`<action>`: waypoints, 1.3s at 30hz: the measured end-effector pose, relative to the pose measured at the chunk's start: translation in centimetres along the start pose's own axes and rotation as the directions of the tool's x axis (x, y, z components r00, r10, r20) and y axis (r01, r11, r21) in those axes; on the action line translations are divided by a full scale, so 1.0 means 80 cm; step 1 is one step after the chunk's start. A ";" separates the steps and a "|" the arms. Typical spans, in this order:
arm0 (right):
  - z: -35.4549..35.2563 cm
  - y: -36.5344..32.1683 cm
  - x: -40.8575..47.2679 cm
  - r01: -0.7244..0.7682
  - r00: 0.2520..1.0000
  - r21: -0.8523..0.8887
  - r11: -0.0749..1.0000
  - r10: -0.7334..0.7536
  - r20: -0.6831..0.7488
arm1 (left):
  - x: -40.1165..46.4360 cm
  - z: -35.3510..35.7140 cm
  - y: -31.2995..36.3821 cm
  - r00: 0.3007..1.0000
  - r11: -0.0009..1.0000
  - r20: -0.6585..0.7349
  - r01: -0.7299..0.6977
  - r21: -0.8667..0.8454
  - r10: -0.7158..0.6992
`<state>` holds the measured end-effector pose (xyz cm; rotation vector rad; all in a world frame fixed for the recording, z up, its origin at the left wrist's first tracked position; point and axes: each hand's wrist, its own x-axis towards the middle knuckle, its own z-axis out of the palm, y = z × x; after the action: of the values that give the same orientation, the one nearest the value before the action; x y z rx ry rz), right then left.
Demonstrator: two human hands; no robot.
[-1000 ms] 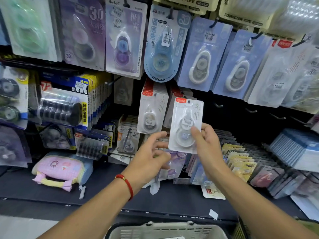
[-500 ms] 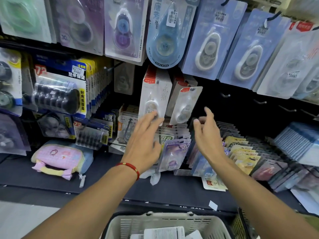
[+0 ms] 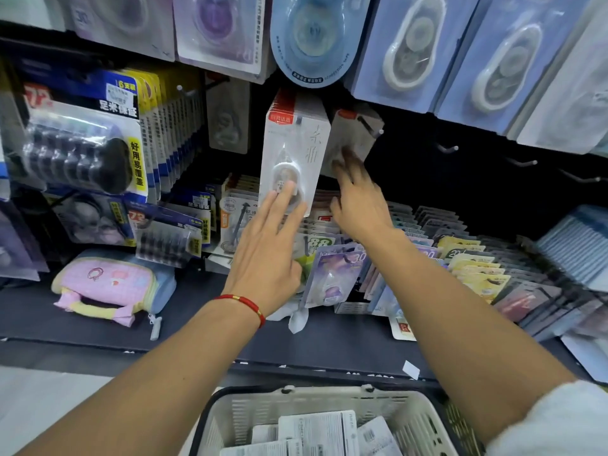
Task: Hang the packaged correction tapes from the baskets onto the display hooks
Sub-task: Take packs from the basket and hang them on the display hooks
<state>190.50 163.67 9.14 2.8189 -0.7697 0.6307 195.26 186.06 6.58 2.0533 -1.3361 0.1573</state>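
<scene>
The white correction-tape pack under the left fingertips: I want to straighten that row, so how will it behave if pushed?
The white correction-tape pack hangs from one hook, so it will likely swing rather than resist. It looks like thin card with a plastic blister: probably light, slightly bendy. The left hand touches only its lower end, so it may pivot; the packs behind should damp that.

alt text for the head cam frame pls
Two bare hands reach to hanging white correction-tape packs: the left hand presses its fingertips on the front pack, the right hand touches the neighbouring pack. More packs lie in a basket below.
</scene>
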 end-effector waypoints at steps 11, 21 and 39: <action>-0.029 0.025 -0.059 0.038 0.999 0.217 0.975 -0.046 0.030 | -0.010 0.010 -0.015 0.998 0.997 0.031 -0.054 0.052 0.053; 0.030 0.088 -0.339 -0.103 0.438 0.031 0.994 0.018 0.899 | -0.089 0.065 0.011 0.717 0.956 0.691 -0.256 0.143 0.089; 0.105 0.066 -0.534 -0.851 0.347 0.202 0.484 0.230 0.909 | -0.304 0.197 0.036 0.405 0.656 0.804 0.755 -0.026 -0.435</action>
<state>157.48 176.33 -16.82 3.3534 -2.2863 -0.6470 177.51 194.68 -14.90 2.1482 -0.7602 -1.3494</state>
